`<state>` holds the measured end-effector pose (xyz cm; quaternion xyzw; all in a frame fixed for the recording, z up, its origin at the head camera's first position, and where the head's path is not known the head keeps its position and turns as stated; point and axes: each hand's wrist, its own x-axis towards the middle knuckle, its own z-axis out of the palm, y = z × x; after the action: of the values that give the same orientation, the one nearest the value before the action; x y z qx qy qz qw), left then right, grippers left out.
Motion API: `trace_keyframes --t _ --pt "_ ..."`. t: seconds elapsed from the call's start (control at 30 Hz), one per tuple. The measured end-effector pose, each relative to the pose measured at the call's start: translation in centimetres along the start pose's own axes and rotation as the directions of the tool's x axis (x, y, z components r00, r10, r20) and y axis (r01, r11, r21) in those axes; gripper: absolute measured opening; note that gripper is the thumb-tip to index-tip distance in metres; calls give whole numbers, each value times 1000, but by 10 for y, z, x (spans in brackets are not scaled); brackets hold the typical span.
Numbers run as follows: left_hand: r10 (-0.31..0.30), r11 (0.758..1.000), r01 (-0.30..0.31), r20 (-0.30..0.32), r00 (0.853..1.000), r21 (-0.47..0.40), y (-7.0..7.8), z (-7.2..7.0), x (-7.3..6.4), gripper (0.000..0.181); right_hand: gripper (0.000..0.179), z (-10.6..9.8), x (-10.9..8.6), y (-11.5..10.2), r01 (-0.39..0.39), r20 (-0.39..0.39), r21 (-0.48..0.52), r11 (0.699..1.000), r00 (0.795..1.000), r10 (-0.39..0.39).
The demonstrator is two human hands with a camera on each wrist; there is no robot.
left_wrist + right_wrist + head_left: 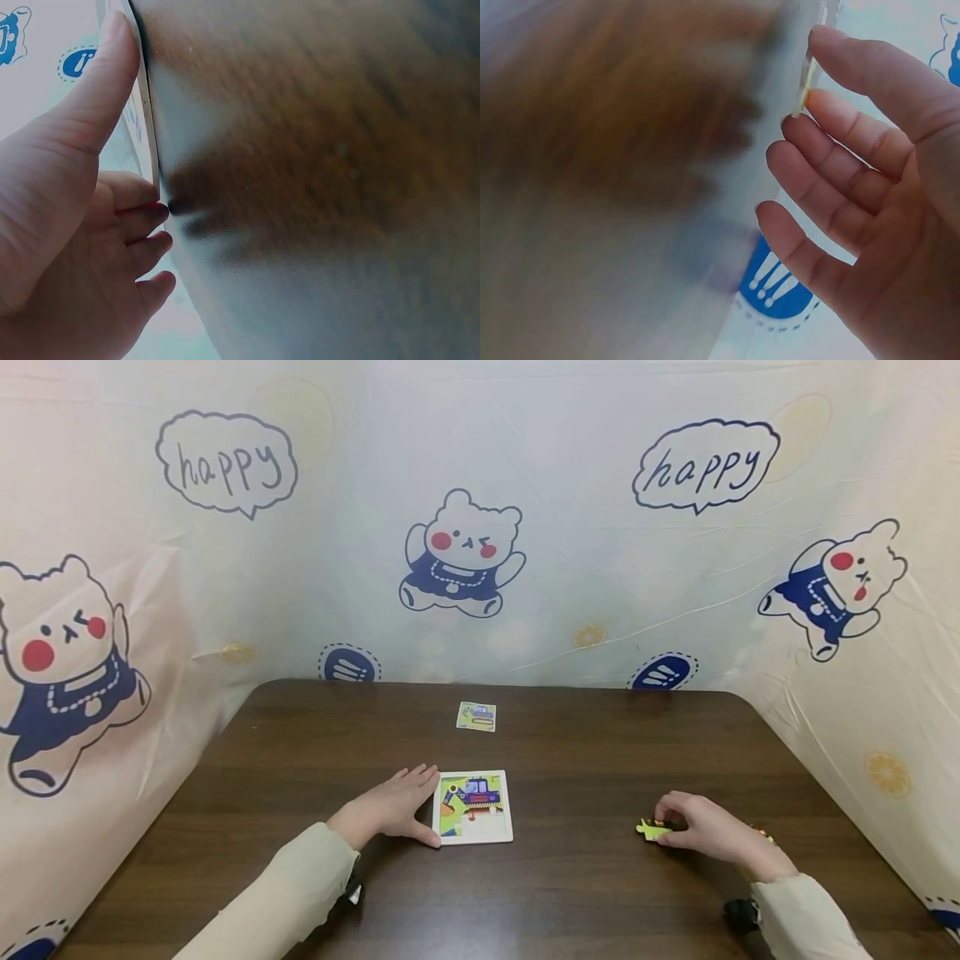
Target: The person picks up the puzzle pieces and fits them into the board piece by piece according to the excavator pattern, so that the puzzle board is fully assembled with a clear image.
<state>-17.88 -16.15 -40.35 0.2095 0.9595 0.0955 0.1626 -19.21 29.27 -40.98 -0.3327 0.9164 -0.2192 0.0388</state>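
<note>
A square jigsaw puzzle in a white tray (510, 814) lies mid-table, showing a purple digger, with pale bare patches low on the right. My left hand (393, 806) spreads along the tray's left side, thumb at the near corner and fingertips by the far one; in the left wrist view the thumb (112, 67) lies against the tray's edge. Off to the right, my right hand (701, 828) pinches a yellow-green puzzle piece (649, 832) between thumb and fingers. The right wrist view shows that piece (805, 90) edge-on as a thin strip.
A small picture card (477, 717) with a similar digger lies beyond the tray. More colourful pieces (763, 834) peek out behind my right hand, mostly hidden by it. A printed cloth (570, 552) hangs around the far and side edges of the brown table (570, 752).
</note>
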Motion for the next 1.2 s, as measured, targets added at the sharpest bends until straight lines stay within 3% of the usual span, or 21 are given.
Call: trace_keyframes --t 0.2,0.57,0.93,1.2 --pt "-6 1000 6 3 1000 -8 2 -1 -1 100 21 -1 22 -17 9 -3 -8 1000 1000 -9" --pt "0 1000 0 0 1000 -13 1 -1 -1 100 20 11 70 -58 105 28 -32 994 994 -105" --pt "4 1000 -4 -2 1000 -6 -1 1 1 101 18 34 112 -109 140 45 -82 987 990 -137" --pt "8 1000 -8 -3 1000 2 -1 1 1 100 18 54 133 -131 206 64 -122 971 978 -200"
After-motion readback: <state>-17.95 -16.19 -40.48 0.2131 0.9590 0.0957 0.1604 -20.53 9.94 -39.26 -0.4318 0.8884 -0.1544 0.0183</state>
